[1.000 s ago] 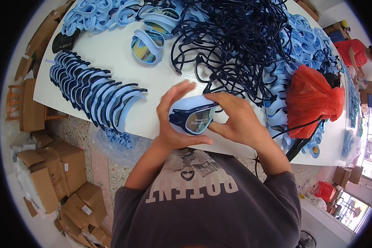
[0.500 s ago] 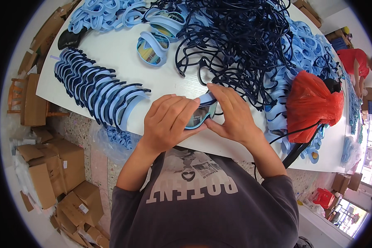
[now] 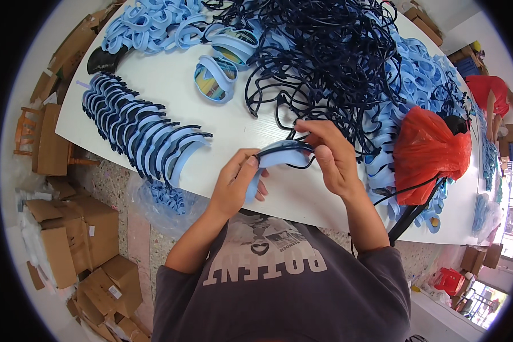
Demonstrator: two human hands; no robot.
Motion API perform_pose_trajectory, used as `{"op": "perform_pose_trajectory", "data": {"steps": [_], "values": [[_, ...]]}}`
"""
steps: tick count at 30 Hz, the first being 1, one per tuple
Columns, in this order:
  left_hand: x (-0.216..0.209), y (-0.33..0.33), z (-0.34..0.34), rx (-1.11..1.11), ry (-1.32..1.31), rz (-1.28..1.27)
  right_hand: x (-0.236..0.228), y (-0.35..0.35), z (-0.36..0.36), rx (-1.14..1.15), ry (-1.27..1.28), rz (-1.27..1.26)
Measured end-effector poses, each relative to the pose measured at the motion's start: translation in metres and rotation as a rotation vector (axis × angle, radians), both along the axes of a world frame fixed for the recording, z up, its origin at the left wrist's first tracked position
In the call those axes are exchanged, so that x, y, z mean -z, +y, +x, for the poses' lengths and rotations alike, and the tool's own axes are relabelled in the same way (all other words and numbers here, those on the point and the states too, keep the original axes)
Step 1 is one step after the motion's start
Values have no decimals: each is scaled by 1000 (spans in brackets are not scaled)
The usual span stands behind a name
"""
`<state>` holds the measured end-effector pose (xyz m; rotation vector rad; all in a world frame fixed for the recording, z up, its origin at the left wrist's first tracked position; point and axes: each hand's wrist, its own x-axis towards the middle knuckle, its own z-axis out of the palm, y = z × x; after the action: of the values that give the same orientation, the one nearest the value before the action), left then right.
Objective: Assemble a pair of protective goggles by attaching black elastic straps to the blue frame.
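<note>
My left hand (image 3: 235,181) pinches a light blue ski goggle with a navy frame (image 3: 285,156) by its left end, thumb on top. The goggle is held over the table's near edge, its blue foam curving down beside my fingers. My right hand (image 3: 333,162) is at the goggle's right end, thumb and fingers spread apart. Whether its fingertips touch the frame is hard to tell. Just beyond lies a tangled heap of navy frames (image 3: 330,62). To the left stands a long row of nested blue and navy goggle parts (image 3: 137,131).
Two goggles with mirrored lenses (image 3: 215,78) lie at the table's middle back. Light blue foam pieces (image 3: 154,25) pile up at the far left and along the right (image 3: 422,62). A red plastic bag (image 3: 430,157) sits at right. Cardboard boxes (image 3: 77,239) stand on the left floor; a person in red (image 3: 489,94) works far right.
The goggle has turned, so its navy frame and blue foam now face up and the lens is hidden. My right hand has loosened and opened; my left keeps its hold.
</note>
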<state>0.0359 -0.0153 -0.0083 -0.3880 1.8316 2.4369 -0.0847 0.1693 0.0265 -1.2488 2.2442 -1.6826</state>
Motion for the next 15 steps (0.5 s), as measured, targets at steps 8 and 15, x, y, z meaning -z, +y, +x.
{"op": "perform_pose_trajectory", "data": {"steps": [8,15], "values": [[2,5,6,68,-274,465,-7,-6,4,11,196,130],[1,16,11,90,-349,534,3,-14,4,109,380,181]]}}
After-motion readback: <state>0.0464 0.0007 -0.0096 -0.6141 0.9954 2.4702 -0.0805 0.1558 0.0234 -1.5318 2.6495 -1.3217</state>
